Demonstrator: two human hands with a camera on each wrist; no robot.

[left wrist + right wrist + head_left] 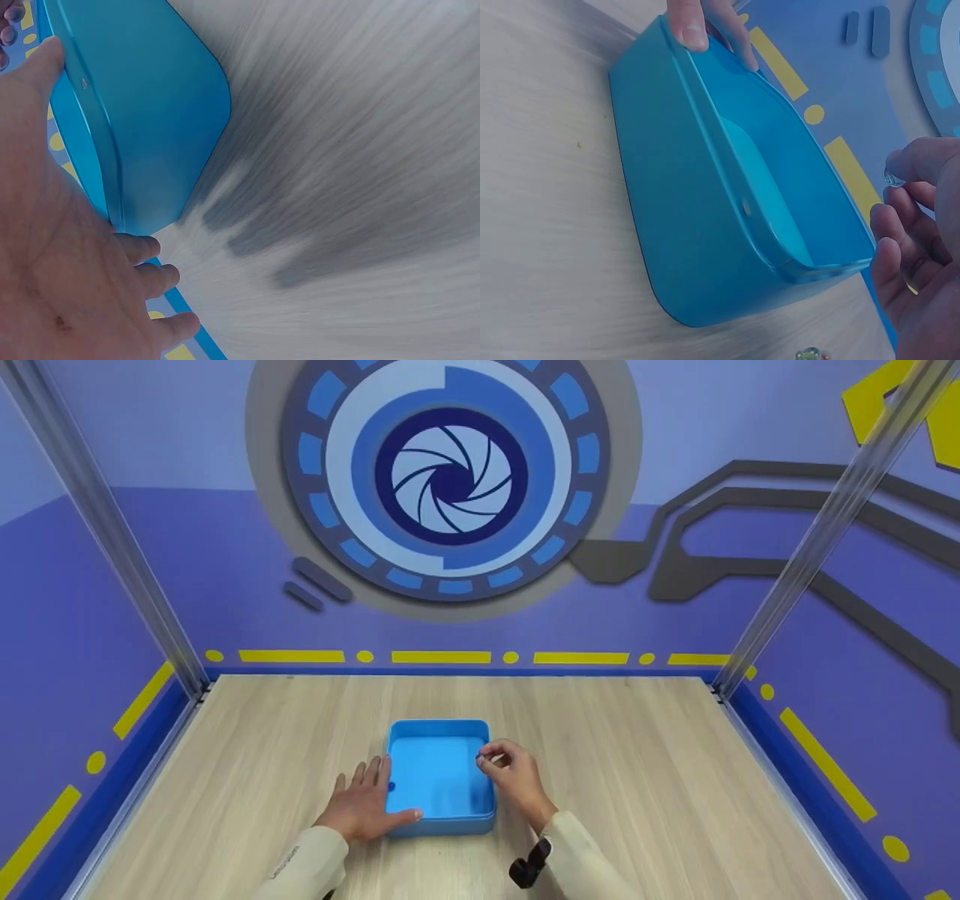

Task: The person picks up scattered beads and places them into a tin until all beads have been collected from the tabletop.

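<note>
A light blue open box (440,826) with rounded corners stands on the wooden table. My left hand (364,802) rests against its left side, fingers straight and spread, with the thumb over the near rim. Right by that hand, a small dark blue round spot (391,786) shows at the box's left edge. At the right rim, my right hand (519,780) pinches a small clear glassy piece (892,179) between thumb and index finger. The other fingers of that hand are loosely bent. Most of the piece is hidden by the fingertips.
A small clear glassy thing with green and red in it (809,354) lies on the table to the right of the box. The wooden table (637,780) ends at a printed back wall (187,585), with metal posts (810,547) at its far corners.
</note>
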